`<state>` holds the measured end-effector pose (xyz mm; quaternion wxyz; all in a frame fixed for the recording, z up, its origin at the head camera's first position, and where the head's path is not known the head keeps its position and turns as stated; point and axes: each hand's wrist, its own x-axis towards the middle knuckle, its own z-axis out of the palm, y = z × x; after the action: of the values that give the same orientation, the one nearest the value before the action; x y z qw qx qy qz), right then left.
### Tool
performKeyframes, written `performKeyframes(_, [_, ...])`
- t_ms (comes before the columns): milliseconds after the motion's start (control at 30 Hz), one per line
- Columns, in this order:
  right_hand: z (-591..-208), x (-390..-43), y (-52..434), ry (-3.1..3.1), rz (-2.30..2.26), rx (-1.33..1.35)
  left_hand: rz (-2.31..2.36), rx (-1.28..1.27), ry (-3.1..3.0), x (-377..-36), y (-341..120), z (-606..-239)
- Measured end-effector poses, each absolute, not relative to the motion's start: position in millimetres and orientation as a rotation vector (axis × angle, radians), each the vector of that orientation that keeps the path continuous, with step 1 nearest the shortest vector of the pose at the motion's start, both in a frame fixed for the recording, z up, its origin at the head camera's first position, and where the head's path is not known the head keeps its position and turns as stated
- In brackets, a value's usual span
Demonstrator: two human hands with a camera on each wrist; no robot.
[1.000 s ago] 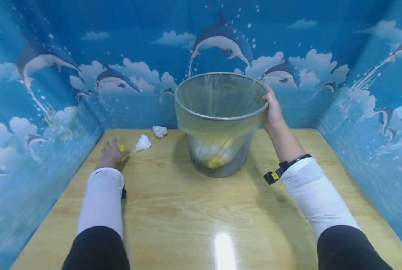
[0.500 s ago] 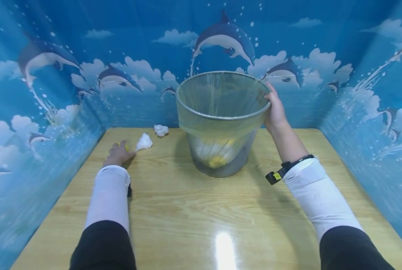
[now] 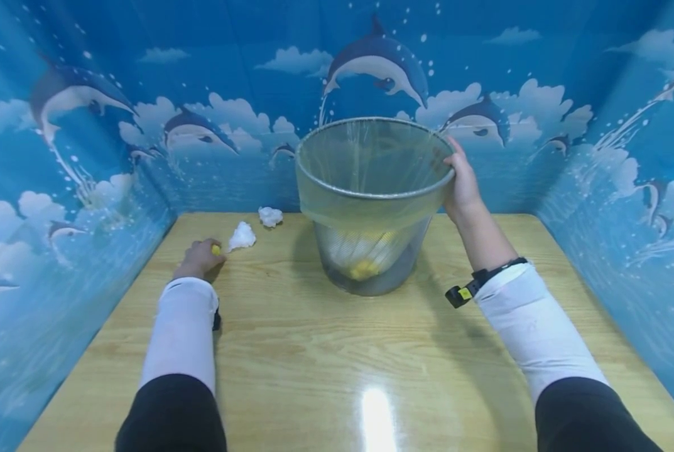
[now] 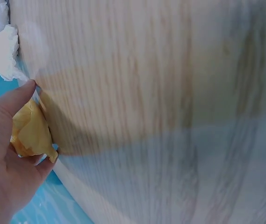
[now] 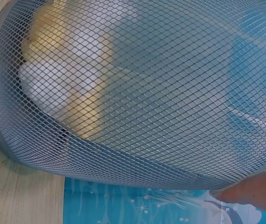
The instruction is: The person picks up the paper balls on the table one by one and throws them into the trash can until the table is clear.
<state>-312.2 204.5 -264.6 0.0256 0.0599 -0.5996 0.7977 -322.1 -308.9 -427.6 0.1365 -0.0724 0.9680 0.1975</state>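
At the table's far left, my left hand (image 3: 198, 256) holds a crumpled ball of yellow paper (image 4: 31, 128) in its curled fingers. In the left wrist view the thumb tip lies close to the tail of a crumpled white paper ball (image 4: 4, 52); whether they touch I cannot tell. My right hand (image 3: 463, 188) grips the right rim of a grey mesh wastebasket (image 3: 328, 267) from outside. A thin, see-through liner bag (image 3: 348, 210) is folded over that rim. Yellow and white crumpled paper (image 5: 46, 86) shows through the mesh near the basket's bottom.
Another white paper ball (image 3: 270, 217) lies by the back edge, between the first white ball and the basket. The wooden table (image 3: 314, 351) meets dolphin-printed blue curtains (image 3: 229, 169) at the back and both sides.
My left hand has shifted slightly right, and its fingers have curled round the yellow paper ball. The right hand keeps its hold on the basket rim.
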Motion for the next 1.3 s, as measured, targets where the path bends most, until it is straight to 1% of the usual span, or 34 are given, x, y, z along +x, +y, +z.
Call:
performKeyframes(467, [-268.0,-314.6,202.5,-1.853,2.425,0.182,0.486,-0.079,2.888,-319.7,-313.7,-424.9])
performKeyframes(900, [-269.1,-315.8,204.0,-1.849,2.425,0.196,0.496,-0.043,2.885,-323.5,-315.5,-428.6])
performKeyframes(1300, [-268.3,-313.7,203.6,-1.877,2.413,0.202,0.631,-0.061,2.918,-325.0,-317.4,-429.9])
